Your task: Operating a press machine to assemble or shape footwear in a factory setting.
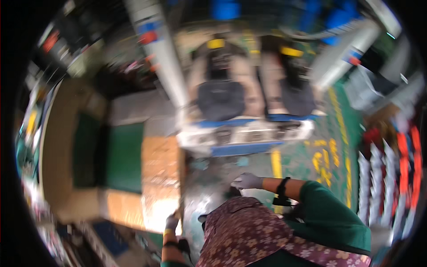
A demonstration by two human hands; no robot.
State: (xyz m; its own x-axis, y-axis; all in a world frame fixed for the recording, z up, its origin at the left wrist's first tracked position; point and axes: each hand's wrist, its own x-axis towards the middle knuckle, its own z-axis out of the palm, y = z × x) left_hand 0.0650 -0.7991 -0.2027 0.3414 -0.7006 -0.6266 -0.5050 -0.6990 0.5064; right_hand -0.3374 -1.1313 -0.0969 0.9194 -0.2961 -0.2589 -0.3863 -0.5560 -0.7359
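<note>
My right hand point(248, 181), in a grey glove, hangs in front of my flowered apron point(249, 218), above the floor. Its fingers are smeared by motion, so I cannot see whether they hold anything. Low on the left, my left hand point(171, 221), also gloved, is beside the near corner of a shiny brown tabletop point(162, 164). Whether it touches that edge is unclear, and its fingers are blurred. Dark straps circle both forearms.
A large open cardboard box point(60, 147) with a green panel point(124, 155) stands left. Ahead, a white and blue machine base point(244, 138) carries two beige and dark units point(220, 84). Grey and orange wrapped strips point(376, 182) hang at right. Yellow lines point(340, 133) mark the green floor.
</note>
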